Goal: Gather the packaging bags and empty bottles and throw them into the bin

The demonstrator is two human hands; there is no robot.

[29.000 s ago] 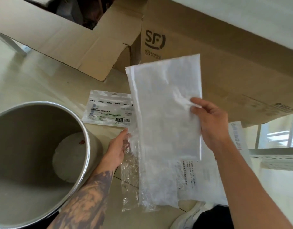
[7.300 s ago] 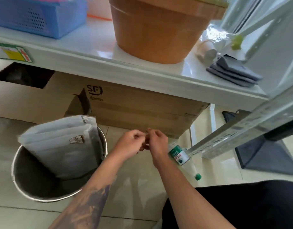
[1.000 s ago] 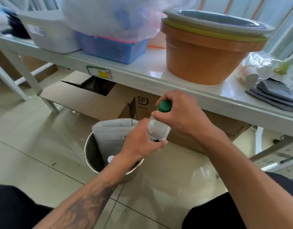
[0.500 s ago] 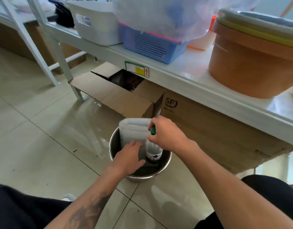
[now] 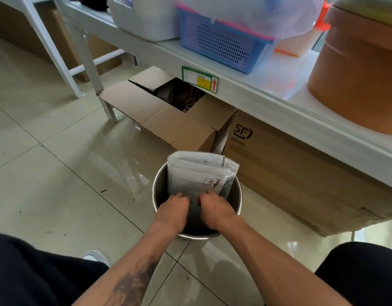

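A round steel bin (image 5: 154, 195) stands on the tiled floor in front of me. White packaging bags (image 5: 197, 173) stick up out of its far side, one with a small printed logo. My left hand (image 5: 173, 209) and my right hand (image 5: 215, 208) are side by side inside the bin, just in front of the bags. Their fingers curl downward and the tips are hidden below the rim. No bottle shows; the hands and bags cover the bin's inside.
An open cardboard box (image 5: 168, 120) and a long SF carton (image 5: 301, 180) lie under a white shelf (image 5: 245, 89) right behind the bin. On the shelf stand a blue basket (image 5: 223, 47), a white tub (image 5: 144, 18) and a brown pot (image 5: 356, 80). My dark-clothed knees flank the bin.
My right hand has gone down into the bin with the green-capped bottle, which is now out of sight. My left hand has moved in beside it. The view has shifted closer to the bin.
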